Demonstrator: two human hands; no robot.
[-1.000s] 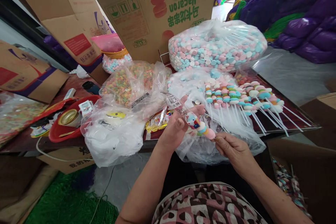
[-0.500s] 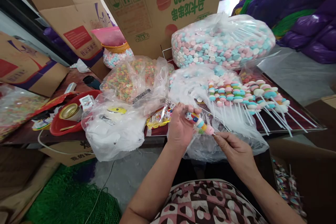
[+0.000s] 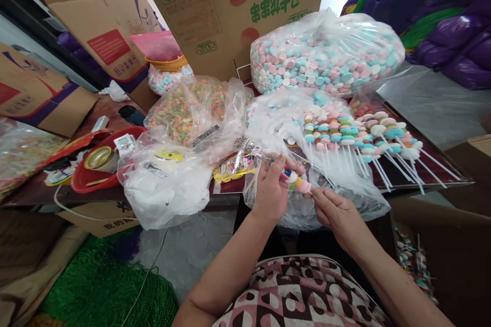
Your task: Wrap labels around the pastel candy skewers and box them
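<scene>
My left hand (image 3: 271,189) is closed around a marshmallow skewer (image 3: 303,185) in pink, yellow and other colours. A clear printed wrapper (image 3: 256,150) with a barcode sticks out past the left thumb and appears to cover the skewer's upper part. At its lower end, the fingers of my right hand (image 3: 333,208) pinch the stick, which they mostly hide. Just beyond my hands, finished marshmallow skewers (image 3: 337,135) lie in a row on plastic, white sticks pointing toward me. Flat yellow printed wrappers (image 3: 233,167) lie left of my left hand.
Behind stand a big bag of pastel marshmallows (image 3: 326,59) and a tall carton (image 3: 199,15). A bag of gummy candies (image 3: 184,110), a white plastic bag (image 3: 164,194) and a red tray (image 3: 79,179) occupy the left. An open box (image 3: 452,245) with wrapped skewers sits low right.
The wrapper now extends out beyond my left thumb, and my left hand covers more of the skewer. Both hands have shifted slightly right in view, still gripping it.
</scene>
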